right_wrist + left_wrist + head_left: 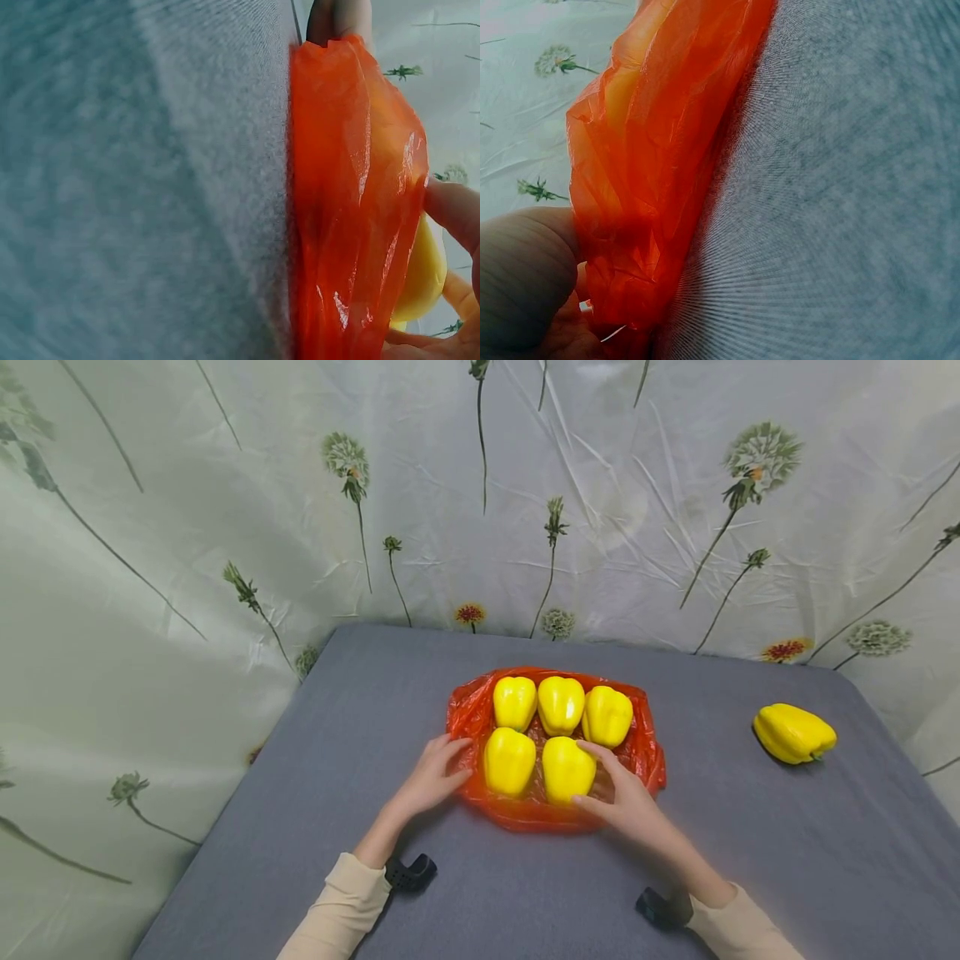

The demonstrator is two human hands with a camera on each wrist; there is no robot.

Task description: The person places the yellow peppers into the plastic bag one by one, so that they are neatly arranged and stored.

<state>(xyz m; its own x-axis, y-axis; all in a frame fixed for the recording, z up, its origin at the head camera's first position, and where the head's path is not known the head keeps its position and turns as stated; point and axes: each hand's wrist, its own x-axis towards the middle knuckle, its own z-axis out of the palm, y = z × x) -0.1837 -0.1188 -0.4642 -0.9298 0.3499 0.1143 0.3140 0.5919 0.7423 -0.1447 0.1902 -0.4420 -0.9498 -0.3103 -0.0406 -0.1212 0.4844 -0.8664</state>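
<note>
An open red plastic bag [652, 752] lies on the table with several yellow bell peppers inside, three in the far row and two in the near one. My right hand [626, 802] holds the near right bell pepper [567, 768], thumb and fingers on its right side. At the bag's left side, my left hand [431, 777] grips the plastic edge with thumb and fingers. The left wrist view shows that thumb [536, 247] against the crumpled red plastic [660, 135]. In the right wrist view, the bag's near wall partly hides the pepper [426, 277].
Another yellow bell pepper [793, 732] lies on its side at the table's right. The table [360, 693] has a grey cloth surface. Behind and to the left hangs a pale curtain [420, 468] with a dandelion print. Black straps with cameras [411, 872] sit at both wrists.
</note>
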